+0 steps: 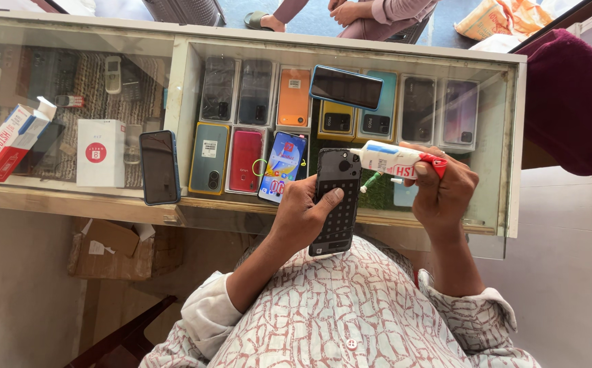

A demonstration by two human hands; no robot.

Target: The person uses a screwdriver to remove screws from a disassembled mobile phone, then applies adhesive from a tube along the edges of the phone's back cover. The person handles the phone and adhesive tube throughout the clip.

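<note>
My left hand (304,212) grips a black phone back cover (337,201) with a perforated pattern, held upright over the glass counter (173,204). My right hand (444,191) holds a white tube with a red cap end (397,160), lying sideways, its nozzle end pointing left near the cover's top edge. A small green-and-white stick (371,181) pokes out below the tube.
A dark phone (159,167) lies on the counter at left, another (346,86) at the back. Boxed phones fill the showcase below the glass. A red-and-white box (9,142) and a white box (100,152) sit left. Another person sits beyond (371,17). A maroon cloth (572,102) is at right.
</note>
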